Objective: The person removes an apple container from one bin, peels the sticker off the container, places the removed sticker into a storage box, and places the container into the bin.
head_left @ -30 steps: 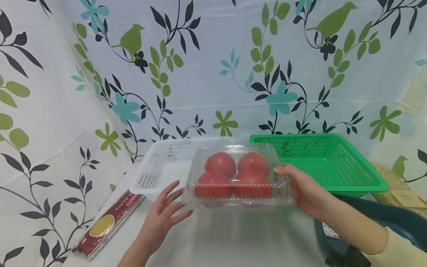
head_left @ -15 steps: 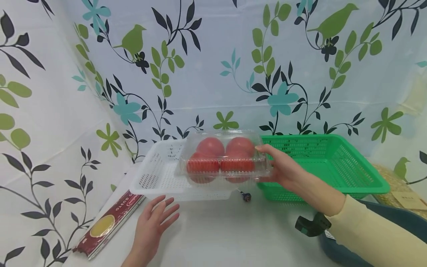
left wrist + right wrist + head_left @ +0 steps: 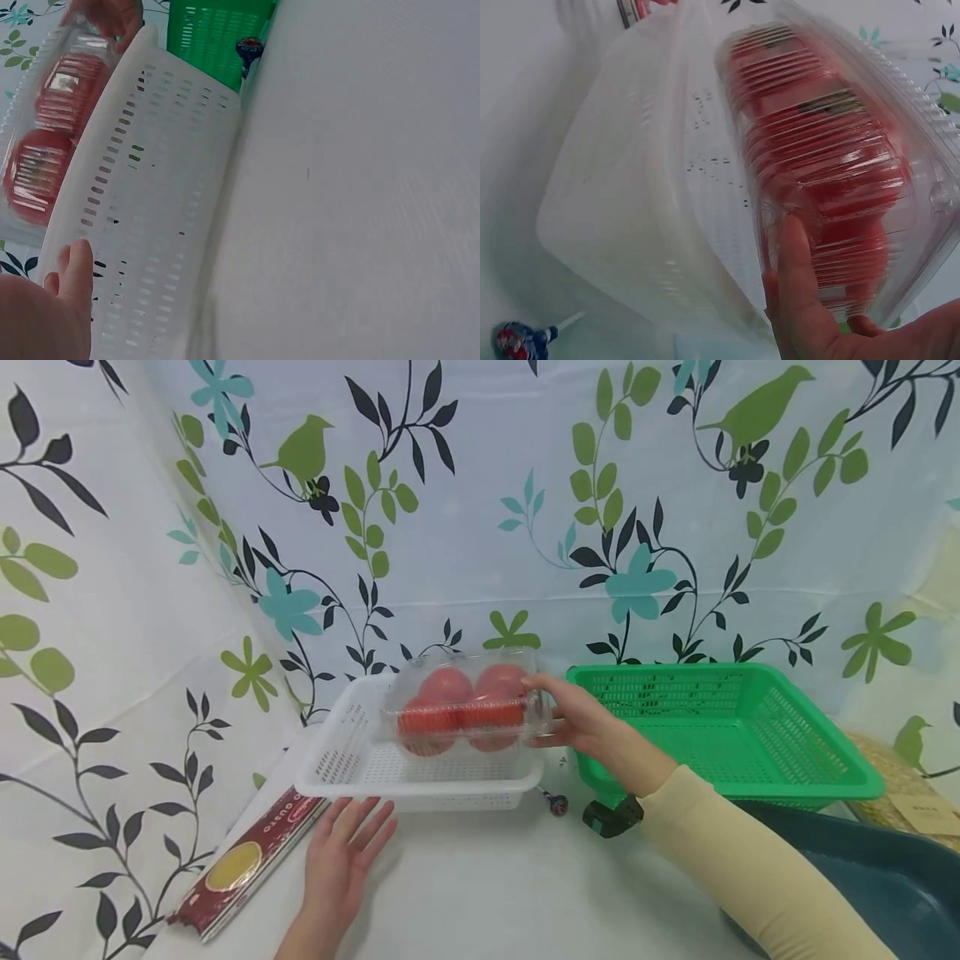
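My right hand (image 3: 581, 714) grips the right end of a clear plastic box (image 3: 930, 187) of tomatoes (image 3: 447, 685). The box is over the white basket (image 3: 420, 796), tilted, with its far side raised. In the right wrist view, fingers (image 3: 799, 277) press along the box's end and underside. My left hand (image 3: 337, 860) stays near the basket's front left side, fingers straight and holding nothing. In the left wrist view, its fingertips (image 3: 77, 262) are close to the basket wall; whether they touch it I cannot tell.
To the right stands a green basket (image 3: 727, 735), with a dark blue tub (image 3: 862, 868) in front. A lollipop (image 3: 557, 804) lies between the baskets. A red noodle-like packet (image 3: 251, 860) lies at left. Behind the tub is a bag of grain-like stuff (image 3: 900, 785).
My right hand has carried the tomato box leftward and away from me, over the white basket. The left hand, beside the box earlier, has drawn back a little toward the lower left.
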A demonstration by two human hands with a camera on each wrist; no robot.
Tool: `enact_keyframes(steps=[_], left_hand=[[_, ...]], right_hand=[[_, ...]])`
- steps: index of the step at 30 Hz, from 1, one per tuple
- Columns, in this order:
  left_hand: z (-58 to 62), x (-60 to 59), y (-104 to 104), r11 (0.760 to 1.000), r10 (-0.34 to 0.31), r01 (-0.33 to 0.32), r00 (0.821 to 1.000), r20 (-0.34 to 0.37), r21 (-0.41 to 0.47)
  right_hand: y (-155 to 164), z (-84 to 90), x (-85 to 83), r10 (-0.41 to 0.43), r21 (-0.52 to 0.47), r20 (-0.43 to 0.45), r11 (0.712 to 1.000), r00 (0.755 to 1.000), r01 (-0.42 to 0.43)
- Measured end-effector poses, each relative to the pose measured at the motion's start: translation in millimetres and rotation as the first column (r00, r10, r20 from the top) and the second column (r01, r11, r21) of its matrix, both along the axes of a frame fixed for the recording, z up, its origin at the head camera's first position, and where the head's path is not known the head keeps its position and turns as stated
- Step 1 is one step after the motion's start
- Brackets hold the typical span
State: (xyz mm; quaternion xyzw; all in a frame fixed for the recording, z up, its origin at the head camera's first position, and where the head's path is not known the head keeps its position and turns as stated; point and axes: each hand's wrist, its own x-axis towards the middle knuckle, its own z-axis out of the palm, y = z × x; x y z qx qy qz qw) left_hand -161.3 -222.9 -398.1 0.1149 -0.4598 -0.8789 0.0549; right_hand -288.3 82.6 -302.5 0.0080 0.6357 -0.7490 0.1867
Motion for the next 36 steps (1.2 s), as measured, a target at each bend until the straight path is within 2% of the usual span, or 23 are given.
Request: enact_keyframes(steps=[6, 15, 24, 30, 36], left_hand=[[-1.3, -10.9, 7, 0.988, 0.084, -0.084, 0.996, 0.003, 0.128], [-3.4, -21.3, 21, 0.96, 0.231, -0.229, 0.973, 0.007, 0.161], [-2.9, -24.1, 26, 0.962, 0.251, -0.247, 0.967, -0.029, 0.116], [-2.3, -24.2, 27, 0.963, 0.237, -0.231, 0.971, -0.031, 0.137], [-1.9, -23.9, 26, 0.956, 0.24, -0.234, 0.971, -0.013, 0.178]], right_hand=[[-21, -8.7, -21.4, -0.032, 0.057, 0.02, 0.998, 0.999, 0.031], [-55, -12.4, -33.1, -0.035, 0.138, 0.017, 0.99, 0.999, 0.033], [-76, -26.5, -34.8, -0.041, 0.133, 0.022, 0.99, 0.999, 0.038], [-81, -36.4, -33.1, -0.094, 0.103, 0.051, 0.991, 0.994, 0.088], [-83, -45.3, -33.9, -0.088, 0.091, 0.1, 0.993, 0.991, 0.079]])
